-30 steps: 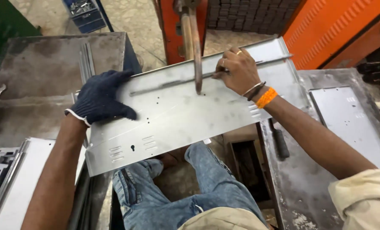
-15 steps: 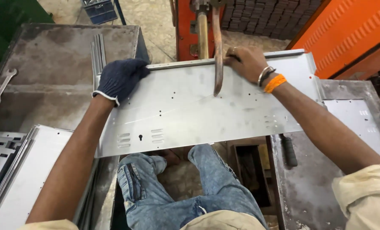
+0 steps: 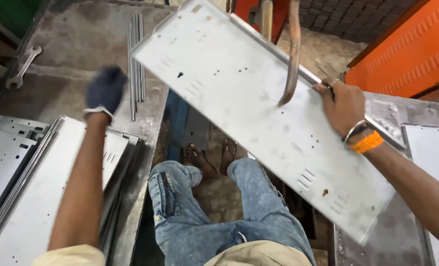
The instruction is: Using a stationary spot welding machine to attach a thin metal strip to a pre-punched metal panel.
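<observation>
One hand only now carries the metal panel (image 3: 259, 118); half a second ago both hands held it level under the curved machine arm (image 3: 292, 54), now it is swung diagonal, from top centre of the frame to lower right; judged: the sheet is being pulled out of the machine and turned aside. Right hand (image 3: 345, 106), bare, orange wristband, is closed on the panel's folded upper edge at right of centre. Left hand (image 3: 105, 91), in a dark glove, has let go and hangs blurred at upper left, over thin rods (image 3: 136, 64); its opening cannot be told. Panel: pale grey, flat, small punched holes and slot groups near both ends. Stacked panels (image 3: 37, 187) lie at lower left.
</observation>
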